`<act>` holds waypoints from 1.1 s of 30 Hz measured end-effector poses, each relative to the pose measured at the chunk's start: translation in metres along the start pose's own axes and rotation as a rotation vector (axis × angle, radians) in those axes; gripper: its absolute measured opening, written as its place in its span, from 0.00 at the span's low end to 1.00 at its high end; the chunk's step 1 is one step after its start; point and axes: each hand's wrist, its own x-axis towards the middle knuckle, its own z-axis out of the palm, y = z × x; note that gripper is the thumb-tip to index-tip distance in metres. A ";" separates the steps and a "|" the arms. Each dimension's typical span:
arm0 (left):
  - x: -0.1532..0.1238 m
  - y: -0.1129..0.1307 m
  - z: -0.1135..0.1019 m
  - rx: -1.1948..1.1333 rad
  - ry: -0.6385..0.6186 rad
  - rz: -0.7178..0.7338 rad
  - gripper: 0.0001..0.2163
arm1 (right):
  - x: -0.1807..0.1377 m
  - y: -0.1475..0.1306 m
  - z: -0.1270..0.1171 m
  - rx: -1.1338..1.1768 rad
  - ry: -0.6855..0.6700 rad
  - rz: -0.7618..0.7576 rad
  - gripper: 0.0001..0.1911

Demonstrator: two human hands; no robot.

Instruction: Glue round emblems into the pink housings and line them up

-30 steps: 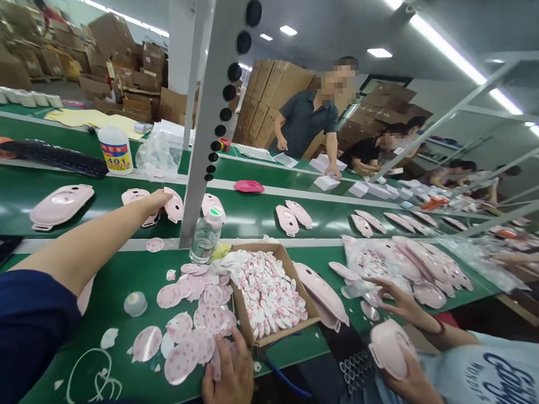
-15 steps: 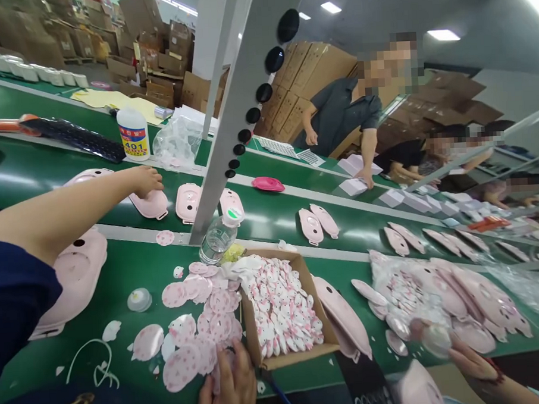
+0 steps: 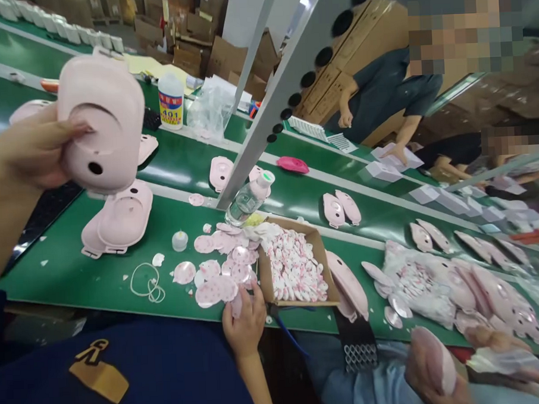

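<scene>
My left hand [image 3: 35, 149] is raised at the left, closed on a pale pink plastic shell [image 3: 113, 95] with a dark oval hole and a round recess. Its thumb presses into the recess. Below it, more pink shells [image 3: 125, 217] lie overlapped on the green table. My right hand [image 3: 246, 328] is at the table's front edge, its fingers curled around a pale pink disc [image 3: 236, 304]. Beside that hand spreads a pile of spotted pink discs [image 3: 210, 292]. A cardboard box [image 3: 266, 276] of small white-and-pink pieces stands just to its right.
A clear bottle [image 3: 243, 204] stands by a slanted metal post [image 3: 260, 143]. Behind is a green conveyor [image 3: 291, 189] with pink shells, and a white glue bottle [image 3: 171, 102]. At right, a co-worker's hands [image 3: 424, 374] hold a pink piece near a plastic bag [image 3: 407, 279].
My left hand has taken a pink shell from the conveyor and lifted it up and left, towards me. The view has shifted. My right hand stays by the discs.
</scene>
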 end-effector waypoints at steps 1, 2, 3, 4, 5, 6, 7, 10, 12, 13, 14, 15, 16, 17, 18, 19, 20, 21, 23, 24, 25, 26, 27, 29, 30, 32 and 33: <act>-0.024 -0.004 0.000 -0.084 0.003 -0.062 0.32 | 0.000 -0.004 -0.002 -0.053 -0.027 -0.002 0.27; -0.047 -0.008 0.001 -0.137 0.018 -0.145 0.34 | 0.001 -0.008 -0.004 -0.089 -0.058 0.002 0.25; -0.071 -0.012 0.005 -0.177 0.069 -0.220 0.37 | 0.003 -0.012 -0.006 -0.111 -0.095 0.004 0.23; -0.093 -0.017 0.009 -0.226 0.139 -0.285 0.39 | 0.007 -0.017 -0.008 -0.126 -0.129 -0.002 0.21; -0.113 -0.021 0.013 -0.277 0.208 -0.360 0.40 | 0.011 -0.023 -0.008 -0.139 -0.162 -0.011 0.20; -0.130 -0.025 0.018 -0.331 0.273 -0.423 0.38 | 0.017 -0.028 -0.007 -0.158 -0.208 -0.025 0.18; -0.145 -0.030 0.022 -0.389 0.323 -0.463 0.36 | 0.024 -0.034 -0.004 -0.181 -0.265 -0.046 0.17; -0.176 -0.044 0.028 -0.506 0.405 -0.502 0.27 | 0.044 -0.049 0.014 -0.250 -0.476 -0.146 0.13; -0.187 -0.053 0.028 -0.535 0.400 -0.524 0.24 | 0.052 -0.056 0.032 -0.269 -0.564 -0.224 0.13; -0.192 -0.056 0.028 -0.547 0.382 -0.546 0.23 | 0.055 -0.058 0.041 -0.273 -0.584 -0.259 0.13; -0.195 -0.059 0.028 -0.560 0.358 -0.572 0.23 | 0.056 -0.060 0.049 -0.281 -0.603 -0.293 0.14; -0.199 -0.061 0.028 -0.573 0.331 -0.596 0.24 | 0.056 -0.060 0.056 -0.290 -0.618 -0.326 0.14; -0.202 -0.063 0.028 -0.588 0.305 -0.619 0.25 | 0.056 -0.060 0.061 -0.298 -0.631 -0.357 0.14; -0.206 -0.065 0.029 -0.603 0.276 -0.637 0.26 | 0.055 -0.059 0.064 -0.304 -0.640 -0.386 0.13; -0.208 -0.067 0.030 -0.615 0.251 -0.650 0.27 | 0.054 -0.058 0.066 -0.309 -0.646 -0.412 0.13; -0.211 -0.069 0.031 -0.622 0.226 -0.660 0.27 | 0.054 -0.057 0.067 -0.312 -0.647 -0.435 0.12; -0.213 -0.070 0.032 -0.625 0.203 -0.665 0.28 | 0.053 -0.056 0.067 -0.311 -0.644 -0.457 0.12; -0.215 -0.072 0.033 -0.623 0.181 -0.667 0.29 | 0.052 -0.056 0.067 -0.306 -0.637 -0.477 0.12; -0.217 -0.074 0.035 -0.605 0.141 -0.665 0.31 | 0.050 -0.056 0.065 -0.286 -0.611 -0.512 0.10; -0.218 -0.074 0.035 -0.594 0.118 -0.661 0.33 | 0.050 -0.057 0.065 -0.274 -0.594 -0.524 0.09; -0.219 -0.074 0.035 -0.583 0.094 -0.654 0.34 | 0.049 -0.058 0.064 -0.261 -0.574 -0.531 0.09; -0.220 -0.073 0.035 -0.570 0.072 -0.644 0.36 | 0.050 -0.058 0.064 -0.249 -0.550 -0.531 0.10; -0.221 -0.073 0.035 -0.554 0.052 -0.629 0.37 | 0.052 -0.059 0.062 -0.236 -0.522 -0.525 0.10; -0.223 -0.072 0.034 -0.525 0.024 -0.595 0.40 | 0.058 -0.062 0.056 -0.209 -0.450 -0.498 0.11; -0.225 -0.073 0.034 -0.517 0.014 -0.579 0.41 | 0.063 -0.065 0.050 -0.194 -0.406 -0.479 0.11; -0.228 -0.074 0.036 -0.522 -0.011 -0.549 0.41 | 0.073 -0.076 0.035 -0.158 -0.303 -0.443 0.12; -0.230 -0.075 0.037 -0.535 -0.031 -0.539 0.41 | 0.078 -0.084 0.027 -0.122 -0.244 -0.441 0.12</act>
